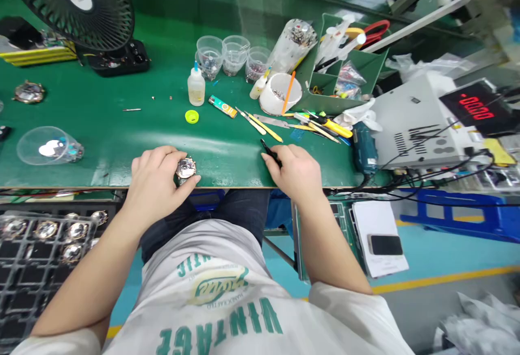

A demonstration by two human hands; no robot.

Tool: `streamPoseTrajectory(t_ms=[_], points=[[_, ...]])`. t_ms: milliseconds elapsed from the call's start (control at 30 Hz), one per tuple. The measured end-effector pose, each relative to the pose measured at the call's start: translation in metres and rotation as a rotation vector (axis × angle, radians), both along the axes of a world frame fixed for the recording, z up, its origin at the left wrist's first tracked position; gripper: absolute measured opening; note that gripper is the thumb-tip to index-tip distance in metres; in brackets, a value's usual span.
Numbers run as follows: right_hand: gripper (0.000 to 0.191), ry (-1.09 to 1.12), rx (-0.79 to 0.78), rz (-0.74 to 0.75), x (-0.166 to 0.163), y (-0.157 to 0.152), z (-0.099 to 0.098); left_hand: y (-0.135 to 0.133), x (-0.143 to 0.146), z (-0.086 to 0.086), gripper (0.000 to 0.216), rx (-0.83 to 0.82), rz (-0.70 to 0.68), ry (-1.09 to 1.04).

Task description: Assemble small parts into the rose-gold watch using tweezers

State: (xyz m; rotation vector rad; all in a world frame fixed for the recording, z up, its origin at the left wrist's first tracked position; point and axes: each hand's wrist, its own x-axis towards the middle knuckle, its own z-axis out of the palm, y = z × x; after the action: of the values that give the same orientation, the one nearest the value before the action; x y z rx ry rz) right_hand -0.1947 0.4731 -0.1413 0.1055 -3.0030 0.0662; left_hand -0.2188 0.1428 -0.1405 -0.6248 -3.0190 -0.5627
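At the front edge of the green bench, my left hand (160,179) is closed around a watch case (186,168), its shiny round face showing between thumb and fingers. Further right, my right hand (296,171) grips a thin black pen-like tool (268,150), with one end pointing up and left; its exact kind I cannot make out. Just beyond the hands lie a green lighter (222,106), a yellow-green cap (192,117) and a small squeeze bottle (196,87) with a blue tip. Several tweezers and slim yellow-handled tools (268,127) are nearest to my right hand.
A black fan (77,3) stands at the back left, near a tipped clear cup (44,145). Small-parts cups (235,54) and a green organizer (345,79) line the back. At right sit a blue power tool (364,148) and a grey box (410,122). A watch tray (36,268) lies lower left.
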Motion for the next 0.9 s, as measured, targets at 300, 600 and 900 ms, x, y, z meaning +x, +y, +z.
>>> streamPoseTrajectory(t_ms=[300, 600, 900], points=[[0.037, -0.054, 0.029, -0.044, -0.036, -0.02, 0.019, -0.006, 0.001, -0.001, 0.056, -0.032, 0.068, 0.02], [0.034, -0.124, 0.084, 0.008, -0.031, -0.038, 0.029, -0.014, 0.001, -0.003, 0.036, -0.056, -0.002, 0.032], [0.039, -0.046, 0.188, -0.256, 0.012, 0.035, 0.009, -0.014, -0.001, 0.001, 0.023, 0.014, -0.002, -0.03]])
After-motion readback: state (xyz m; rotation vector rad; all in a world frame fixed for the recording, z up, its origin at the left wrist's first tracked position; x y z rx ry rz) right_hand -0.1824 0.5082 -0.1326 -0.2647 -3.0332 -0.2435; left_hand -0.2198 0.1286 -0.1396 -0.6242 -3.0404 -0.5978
